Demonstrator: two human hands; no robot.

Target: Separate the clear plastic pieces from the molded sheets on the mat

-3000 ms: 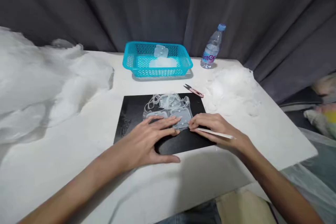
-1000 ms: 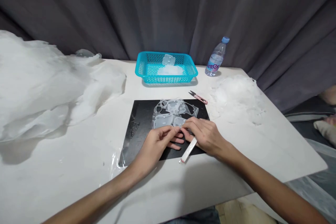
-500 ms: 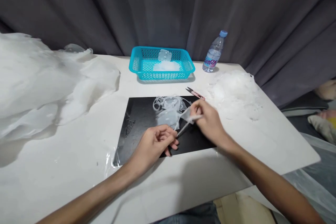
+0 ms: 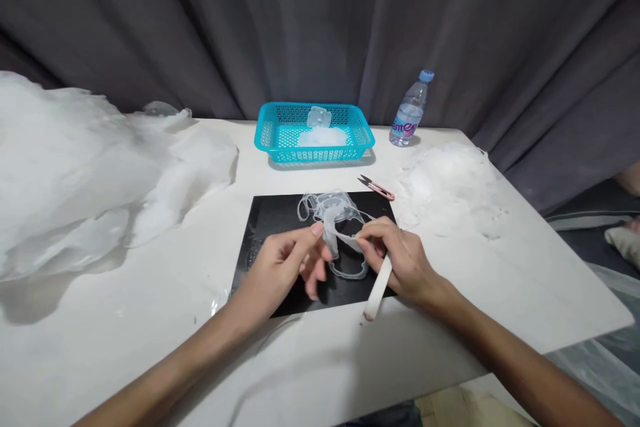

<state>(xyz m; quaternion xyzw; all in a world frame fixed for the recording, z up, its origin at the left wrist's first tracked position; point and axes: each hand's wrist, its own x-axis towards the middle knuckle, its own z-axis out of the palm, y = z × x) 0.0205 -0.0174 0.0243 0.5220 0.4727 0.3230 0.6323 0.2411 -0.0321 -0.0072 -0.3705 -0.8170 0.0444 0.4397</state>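
Clear film (image 4: 330,225) is bending between two slightly parted hands above the black mat (image 4: 280,213). The right hand (image 4: 407,260) is pinching one end while gripping a white stick (image 4: 377,290); the left hand (image 4: 283,257) is pinching the other. One section is standing raised; looped, uncollected film is still lying behind. Farther off, one loose clear piece (image 4: 319,117) is already resting in the blue basket (image 4: 320,154).
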